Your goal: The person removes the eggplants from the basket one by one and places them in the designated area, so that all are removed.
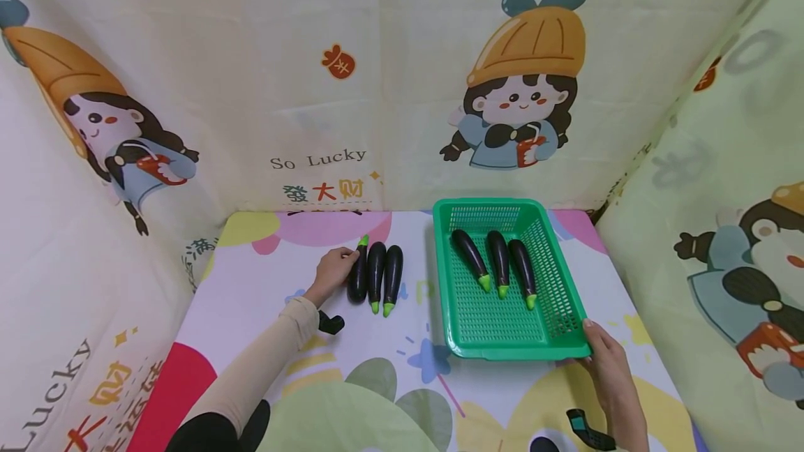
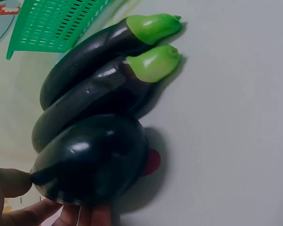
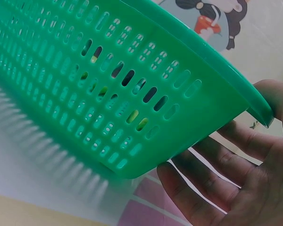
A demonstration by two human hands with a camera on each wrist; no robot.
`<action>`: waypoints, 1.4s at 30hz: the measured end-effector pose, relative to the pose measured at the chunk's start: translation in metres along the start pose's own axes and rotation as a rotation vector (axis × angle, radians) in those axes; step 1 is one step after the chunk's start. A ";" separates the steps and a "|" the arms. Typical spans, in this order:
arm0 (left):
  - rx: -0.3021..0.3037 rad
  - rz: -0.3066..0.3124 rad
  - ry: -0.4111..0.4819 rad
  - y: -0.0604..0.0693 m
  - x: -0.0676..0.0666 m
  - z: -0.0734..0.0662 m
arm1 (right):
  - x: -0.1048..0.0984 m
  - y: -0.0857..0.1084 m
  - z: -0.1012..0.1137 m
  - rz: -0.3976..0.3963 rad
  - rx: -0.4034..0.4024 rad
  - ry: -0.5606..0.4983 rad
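Note:
My left hand [image 1: 335, 270] grips the leftmost of three dark purple eggplants on the table, near its green stem end. That eggplant [image 2: 92, 157] points its stem away from me, its rounded end facing the left wrist camera. Close beside it lie a middle eggplant [image 1: 375, 272] and a right one [image 1: 393, 276], green stems toward me. A green plastic basket [image 1: 486, 340] to the right contains three more eggplants [image 1: 498, 260]. My right hand [image 1: 606, 351] holds the basket's near right corner, thumb at the rim and fingers against the outer wall [image 3: 179, 136].
A patterned cloth covers the table [image 1: 402, 347]. Printed curtains [image 1: 402, 89] stand behind the table and along both sides. Black wrist straps [image 1: 331, 323] show at both wrists. The basket stands near the table's right side.

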State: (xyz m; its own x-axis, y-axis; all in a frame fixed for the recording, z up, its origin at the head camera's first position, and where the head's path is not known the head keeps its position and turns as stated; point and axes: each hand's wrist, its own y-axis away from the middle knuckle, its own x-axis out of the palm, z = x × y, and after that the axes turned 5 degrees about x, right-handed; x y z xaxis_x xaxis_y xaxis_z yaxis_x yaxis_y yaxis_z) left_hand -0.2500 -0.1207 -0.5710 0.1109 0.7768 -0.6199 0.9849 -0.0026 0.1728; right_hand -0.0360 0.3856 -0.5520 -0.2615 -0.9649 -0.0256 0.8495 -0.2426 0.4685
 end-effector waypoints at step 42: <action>0.422 -0.063 -0.568 0.002 -0.010 -0.013 | 0.001 0.001 0.000 0.007 -0.036 -0.055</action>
State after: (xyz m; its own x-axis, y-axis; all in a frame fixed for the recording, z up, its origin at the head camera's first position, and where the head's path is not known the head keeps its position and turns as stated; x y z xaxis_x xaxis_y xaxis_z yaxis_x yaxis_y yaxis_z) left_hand -0.2510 -0.1206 -0.5542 -0.0088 0.3352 -0.9421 0.9463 -0.3016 -0.1161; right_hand -0.0352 0.3840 -0.5514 -0.2796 -0.9597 0.0266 0.8672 -0.2406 0.4360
